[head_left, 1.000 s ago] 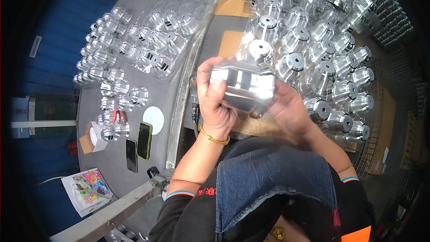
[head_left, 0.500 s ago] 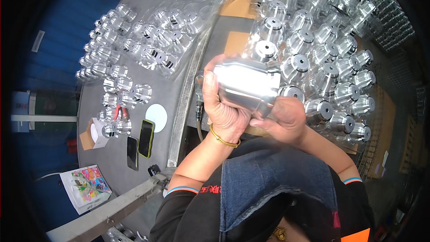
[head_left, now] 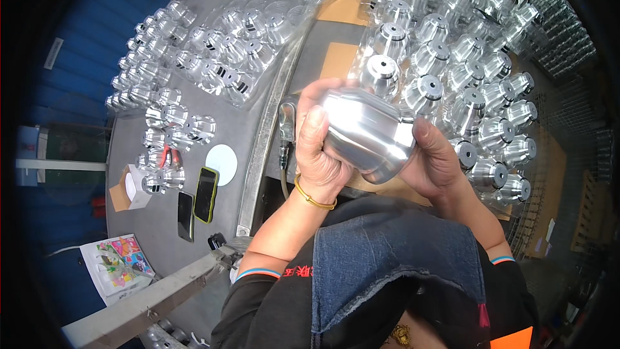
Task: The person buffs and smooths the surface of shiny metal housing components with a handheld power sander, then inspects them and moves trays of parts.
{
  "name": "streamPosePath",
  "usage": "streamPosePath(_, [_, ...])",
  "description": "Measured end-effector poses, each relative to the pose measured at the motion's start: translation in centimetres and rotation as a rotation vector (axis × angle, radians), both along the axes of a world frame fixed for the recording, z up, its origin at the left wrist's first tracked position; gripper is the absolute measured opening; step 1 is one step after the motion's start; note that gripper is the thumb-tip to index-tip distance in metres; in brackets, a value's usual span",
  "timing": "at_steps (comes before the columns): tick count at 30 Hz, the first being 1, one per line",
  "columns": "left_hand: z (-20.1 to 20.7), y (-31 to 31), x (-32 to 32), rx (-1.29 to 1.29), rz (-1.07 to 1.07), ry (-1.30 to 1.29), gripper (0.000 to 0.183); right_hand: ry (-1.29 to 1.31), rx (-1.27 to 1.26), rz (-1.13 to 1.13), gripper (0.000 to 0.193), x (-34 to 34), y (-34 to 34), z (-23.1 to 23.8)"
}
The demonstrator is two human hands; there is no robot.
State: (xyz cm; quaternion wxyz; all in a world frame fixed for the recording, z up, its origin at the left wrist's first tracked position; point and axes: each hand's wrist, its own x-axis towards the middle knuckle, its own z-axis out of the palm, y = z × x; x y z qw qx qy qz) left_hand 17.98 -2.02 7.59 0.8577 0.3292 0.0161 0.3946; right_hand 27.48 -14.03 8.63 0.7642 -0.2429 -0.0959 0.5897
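Observation:
A shiny, rounded metal cup-shaped part (head_left: 365, 131) is raised in front of me, lying on its side between both hands. My left hand (head_left: 316, 139) wraps round its left end, thumb on top. Against its right end, my right hand (head_left: 438, 158) presses with the thumb up and the fingers partly hidden beneath. Just beyond it, similar metal parts (head_left: 424, 94) stand in rows in clear plastic trays, each with a dark hole in its top.
On the grey table (head_left: 148, 226) at left are more metal parts (head_left: 139, 71), two phones (head_left: 206, 194), a white disc (head_left: 221, 164), a small open carton (head_left: 131, 187) and a colourful box (head_left: 116, 265). A metal bar (head_left: 155, 294) crosses the lower left. An air-hose fitting (head_left: 286, 129) hangs by the table edge.
The metal part has shifted slightly to the right and tilted, its right end lower. My right hand has slid round to that end, its thumb now raised. The left hand keeps hold.

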Motion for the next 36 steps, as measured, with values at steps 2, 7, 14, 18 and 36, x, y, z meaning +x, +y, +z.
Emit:
streamPosePath(2, [0.2,-0.2,0.0,0.004,-0.028,0.022,0.049,0.016,0.047,0.046,0.043,0.5,-0.4,-0.9])
streamPosePath(7, [0.1,0.4,-0.5,0.055,-0.009,0.108,0.048,-0.036,0.151,0.098,0.040,0.3,-0.7,-1.7])
streamPosePath(14, [0.0,0.3,-1.0,0.005,0.042,0.128,0.043,-0.021,0.172,0.091,0.043,-0.6,-0.5,-2.0])
streamPosePath(18, [-0.1,0.2,-1.4,0.004,0.059,0.133,0.042,-0.045,0.212,0.119,0.043,-1.0,-0.3,-2.0])
streamPosePath(36, [0.2,-0.2,-2.4,0.008,0.158,0.166,0.045,-0.294,0.119,0.092,0.040,-2.8,-0.5,-1.8])
